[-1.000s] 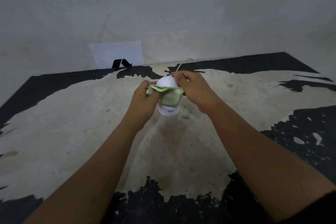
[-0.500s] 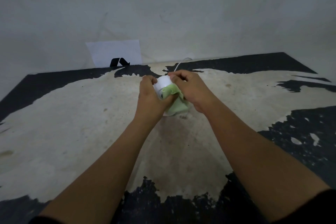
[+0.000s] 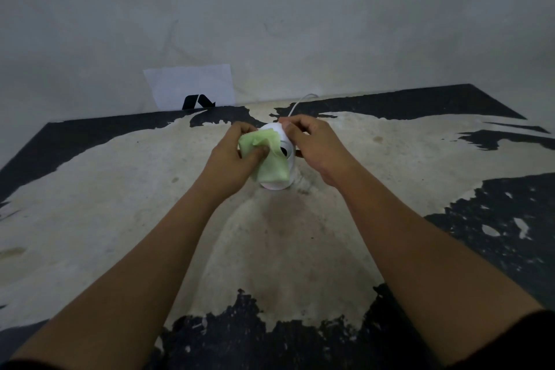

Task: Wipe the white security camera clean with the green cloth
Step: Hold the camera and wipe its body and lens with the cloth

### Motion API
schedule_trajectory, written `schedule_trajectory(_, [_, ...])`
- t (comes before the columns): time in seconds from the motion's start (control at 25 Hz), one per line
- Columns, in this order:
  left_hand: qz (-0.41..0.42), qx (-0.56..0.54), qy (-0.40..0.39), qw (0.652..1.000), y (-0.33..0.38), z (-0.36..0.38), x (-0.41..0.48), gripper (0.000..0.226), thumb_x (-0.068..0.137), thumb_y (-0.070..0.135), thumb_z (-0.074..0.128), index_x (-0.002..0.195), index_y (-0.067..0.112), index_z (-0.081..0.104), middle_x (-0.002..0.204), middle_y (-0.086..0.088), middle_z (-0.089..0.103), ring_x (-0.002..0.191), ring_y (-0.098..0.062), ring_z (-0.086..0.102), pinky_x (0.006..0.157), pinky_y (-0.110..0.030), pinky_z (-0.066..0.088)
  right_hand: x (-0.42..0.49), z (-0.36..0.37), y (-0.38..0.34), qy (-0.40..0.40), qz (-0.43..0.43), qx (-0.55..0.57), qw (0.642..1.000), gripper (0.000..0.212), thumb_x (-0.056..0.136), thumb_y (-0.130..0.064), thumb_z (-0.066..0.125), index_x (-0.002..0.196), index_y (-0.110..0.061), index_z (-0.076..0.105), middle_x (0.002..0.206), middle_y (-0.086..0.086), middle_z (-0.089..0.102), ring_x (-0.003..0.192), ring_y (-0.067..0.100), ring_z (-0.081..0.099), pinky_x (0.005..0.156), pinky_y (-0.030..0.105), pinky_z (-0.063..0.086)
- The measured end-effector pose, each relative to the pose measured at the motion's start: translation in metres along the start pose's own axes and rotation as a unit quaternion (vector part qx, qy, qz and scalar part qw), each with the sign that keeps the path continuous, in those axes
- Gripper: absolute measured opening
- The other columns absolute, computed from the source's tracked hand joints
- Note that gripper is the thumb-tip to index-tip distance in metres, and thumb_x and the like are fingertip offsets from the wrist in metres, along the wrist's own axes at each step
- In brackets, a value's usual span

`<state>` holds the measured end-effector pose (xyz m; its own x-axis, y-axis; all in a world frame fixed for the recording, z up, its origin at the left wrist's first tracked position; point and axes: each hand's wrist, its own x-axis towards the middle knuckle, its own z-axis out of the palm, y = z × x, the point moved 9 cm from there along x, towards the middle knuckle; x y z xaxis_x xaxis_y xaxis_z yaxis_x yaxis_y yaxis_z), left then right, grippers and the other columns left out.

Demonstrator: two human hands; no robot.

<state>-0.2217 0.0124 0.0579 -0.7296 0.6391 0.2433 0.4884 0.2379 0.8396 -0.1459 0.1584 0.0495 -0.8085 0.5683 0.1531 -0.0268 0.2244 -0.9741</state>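
The white security camera (image 3: 282, 137) stands on the worn table top, its dark lens (image 3: 284, 151) facing me. My left hand (image 3: 232, 159) is closed on the green cloth (image 3: 267, 159) and presses it against the camera's left front; a flap of the cloth hangs down over the base. My right hand (image 3: 312, 144) grips the camera's rounded head from the right and top. Only a strip of the base shows below the cloth.
A thin white cable (image 3: 297, 103) runs from the camera back to the wall. A white sheet with a black mark (image 3: 192, 85) leans against the wall at the back left. The table top (image 3: 150, 219) is pale with peeling black patches.
My left hand has slid the cloth from the camera's top and front toward its left side, and the lens now shows. My right hand has stayed on the head.
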Motion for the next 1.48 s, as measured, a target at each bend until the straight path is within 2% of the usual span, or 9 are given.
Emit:
schedule_trajectory(0.28, [-0.003,0.062,0.09,0.994,0.018,0.018,-0.005,0.045,0.072,0.036,0.068,0.101,0.016,0.04,0.101,-0.01,0.054,0.083,-0.027,0.056,0.06,-0.033,0.043,-0.001,-0.002,-0.002,0.006,0.006,-0.013,1.0,0.019,0.092,-0.025,0.057,0.105,-0.023,0.07,0.111,-0.003,0.069,0.103,0.013,0.063,0.094,0.038,0.052])
schedule_trajectory(0.44, [-0.012,0.072,0.114,0.991,0.015,0.025,-0.012,0.065,0.066,0.032,0.075,0.118,0.017,0.038,0.117,-0.009,0.049,0.092,-0.028,0.056,0.073,-0.038,0.05,-0.006,-0.002,-0.008,0.013,-0.011,-0.042,0.999,0.025,0.093,-0.032,0.054,0.109,-0.02,0.069,0.109,-0.005,0.067,0.1,0.007,0.06,0.092,0.027,0.048])
schedule_trajectory(0.56, [0.004,0.068,0.083,0.994,0.009,0.029,-0.016,0.073,0.068,0.028,0.076,0.128,0.017,0.036,0.124,-0.01,0.048,0.1,-0.026,0.055,0.079,-0.033,0.046,-0.005,-0.003,-0.005,0.012,-0.015,-0.053,0.998,0.027,0.093,-0.034,0.053,0.111,-0.021,0.068,0.109,-0.006,0.066,0.101,0.007,0.06,0.093,0.032,0.048])
schedule_trajectory(0.72, [0.023,0.071,0.05,0.996,0.004,0.015,-0.016,0.053,0.08,0.02,0.066,0.128,0.024,0.041,0.123,-0.002,0.057,0.097,-0.017,0.058,0.074,-0.016,0.04,-0.003,0.0,-0.003,0.012,-0.02,-0.063,0.998,0.03,0.092,-0.038,0.052,0.112,-0.022,0.067,0.112,-0.005,0.066,0.105,0.014,0.061,0.096,0.046,0.05])
schedule_trajectory(0.92, [0.019,0.064,0.051,0.996,0.005,0.003,-0.016,0.042,0.084,0.02,0.063,0.123,0.026,0.049,0.113,0.01,0.056,0.079,-0.001,0.054,0.062,-0.001,0.037,-0.004,-0.001,-0.005,0.017,-0.03,-0.089,0.995,0.029,0.092,-0.039,0.05,0.112,-0.024,0.066,0.114,-0.004,0.066,0.104,0.016,0.061,0.095,0.046,0.051])
schedule_trajectory(1.0, [0.014,0.026,0.064,0.997,0.007,0.012,-0.017,0.048,0.08,0.028,0.067,0.123,0.024,0.046,0.115,0.009,0.054,0.083,0.0,0.055,0.065,-0.005,0.042,-0.004,0.0,-0.006,0.018,-0.034,-0.096,0.995,0.03,0.093,-0.037,0.05,0.114,-0.023,0.066,0.115,-0.002,0.066,0.105,0.015,0.061,0.096,0.043,0.05])
schedule_trajectory(1.12, [0.015,0.006,0.103,0.995,0.006,0.019,-0.016,0.054,0.076,0.038,0.07,0.121,0.025,0.044,0.121,0.003,0.054,0.094,-0.014,0.058,0.075,-0.024,0.05,-0.006,-0.001,-0.008,0.022,-0.042,-0.11,0.993,0.029,0.094,-0.034,0.05,0.114,-0.022,0.065,0.116,-0.002,0.066,0.105,0.013,0.059,0.096,0.036,0.048])
schedule_trajectory(1.32, [0.017,-0.037,0.111,0.993,0.001,0.014,-0.021,0.039,0.085,0.023,0.062,0.121,0.024,0.047,0.11,0.009,0.056,0.091,-0.008,0.057,0.072,-0.012,0.043,-0.006,-0.001,-0.009,0.019,-0.038,-0.106,0.993,0.027,0.094,-0.034,0.05,0.114,-0.022,0.065,0.115,-0.004,0.065,0.104,0.012,0.059,0.095,0.036,0.049])
schedule_trajectory(1.48, [0.024,-0.017,0.068,0.997,-0.003,0.016,-0.015,0.05,0.08,0.021,0.067,0.124,0.023,0.044,0.117,0.008,0.051,0.09,-0.004,0.055,0.07,-0.013,0.044,-0.006,-0.001,-0.008,0.017,-0.027,-0.102,0.994,0.028,0.095,-0.034,0.049,0.116,-0.023,0.064,0.113,-0.005,0.063,0.105,0.013,0.058,0.095,0.037,0.049])
